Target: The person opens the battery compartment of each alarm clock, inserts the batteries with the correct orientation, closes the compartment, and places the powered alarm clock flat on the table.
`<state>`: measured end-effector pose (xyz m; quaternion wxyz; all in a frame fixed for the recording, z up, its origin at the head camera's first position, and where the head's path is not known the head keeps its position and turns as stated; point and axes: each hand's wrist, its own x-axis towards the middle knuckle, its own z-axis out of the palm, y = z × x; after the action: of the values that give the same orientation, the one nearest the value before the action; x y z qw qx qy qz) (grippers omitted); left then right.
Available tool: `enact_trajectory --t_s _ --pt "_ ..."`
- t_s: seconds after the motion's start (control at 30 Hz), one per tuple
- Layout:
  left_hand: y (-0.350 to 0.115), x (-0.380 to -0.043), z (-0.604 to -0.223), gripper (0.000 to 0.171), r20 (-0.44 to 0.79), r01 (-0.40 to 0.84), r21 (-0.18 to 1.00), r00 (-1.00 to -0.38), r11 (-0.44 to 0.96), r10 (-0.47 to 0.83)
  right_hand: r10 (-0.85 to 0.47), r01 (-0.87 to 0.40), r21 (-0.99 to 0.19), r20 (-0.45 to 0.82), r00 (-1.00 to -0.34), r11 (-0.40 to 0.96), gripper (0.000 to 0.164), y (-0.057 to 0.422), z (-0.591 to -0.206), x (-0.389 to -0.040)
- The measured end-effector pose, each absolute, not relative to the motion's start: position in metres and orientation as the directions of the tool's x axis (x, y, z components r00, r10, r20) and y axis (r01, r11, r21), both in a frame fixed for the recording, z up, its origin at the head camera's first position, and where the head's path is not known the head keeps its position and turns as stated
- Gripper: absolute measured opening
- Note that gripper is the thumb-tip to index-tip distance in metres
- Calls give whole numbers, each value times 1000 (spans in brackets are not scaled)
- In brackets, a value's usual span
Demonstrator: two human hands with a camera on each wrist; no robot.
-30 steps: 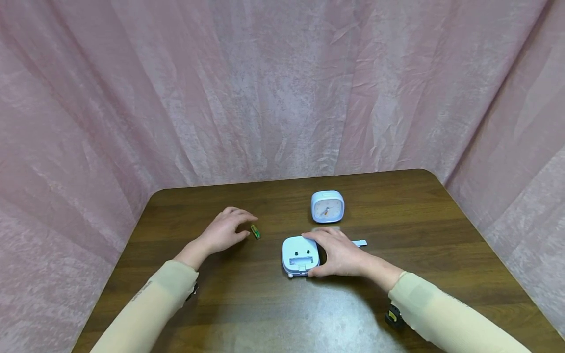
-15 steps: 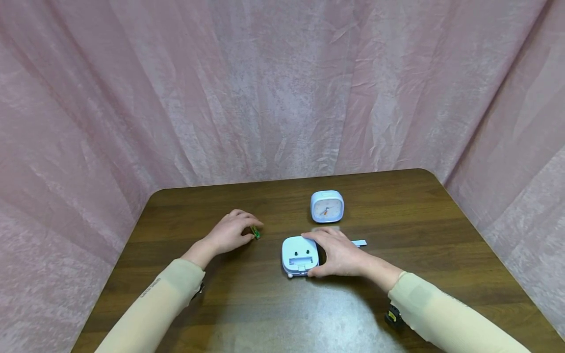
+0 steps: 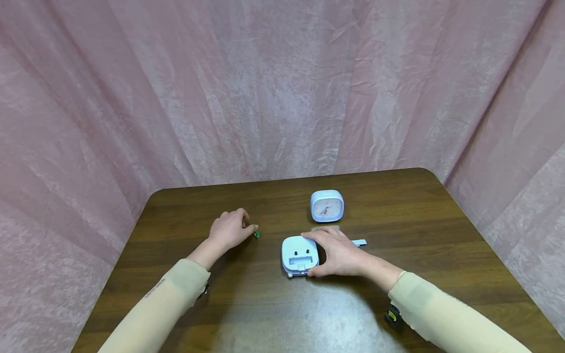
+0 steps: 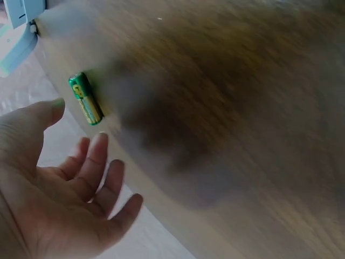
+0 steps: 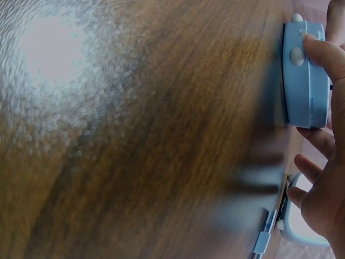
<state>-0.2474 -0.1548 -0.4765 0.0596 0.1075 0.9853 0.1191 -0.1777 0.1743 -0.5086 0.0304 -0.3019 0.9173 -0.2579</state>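
Note:
A green and gold battery [image 3: 257,235] lies on the wooden table, partly hidden by my left thumb in the head view. My left hand [image 3: 230,230] is right at it; in the left wrist view the thumb and loosely bent fingers stand apart from the battery [image 4: 86,99]. With thumb and fingers on opposite edges, my right hand [image 3: 337,252] grips a pale blue alarm clock [image 3: 295,244] lying on its face. Its back shows two dark knobs and an uncovered battery slot. The right wrist view shows the clock's side [image 5: 298,81] under the thumb.
A second pale blue alarm clock [image 3: 327,206] stands upright behind, dial forward. A small pale blue strip [image 3: 359,242] lies right of my right hand, partly hidden by it. Pink curtains [image 3: 282,88] hang behind the table [image 3: 273,314].
My left hand has moved a little right to the battery, its fingers drawing in around it. The right hand and the clock in it have stayed still.

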Motion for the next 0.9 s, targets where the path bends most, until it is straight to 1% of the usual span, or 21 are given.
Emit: enact_trajectory --t_s 0.13,0.3,0.5,0.9 --pt "-149 -248 -476 46 -148 122 224 -976 967 157 -572 -540 -487 98 -814 686 94 174 -509 -178" --pt "-145 -251 -478 47 -185 85 198 -975 977 122 -569 -535 -487 91 -818 691 93 174 -509 -178" --pt "-142 -254 -480 42 -182 101 154 -975 983 128 -567 -531 -488 86 -819 693 93 175 -509 -178" --pt "-140 -253 -480 28 -165 136 135 -974 982 157 -571 -534 -484 85 -817 693 93 175 -510 -178"
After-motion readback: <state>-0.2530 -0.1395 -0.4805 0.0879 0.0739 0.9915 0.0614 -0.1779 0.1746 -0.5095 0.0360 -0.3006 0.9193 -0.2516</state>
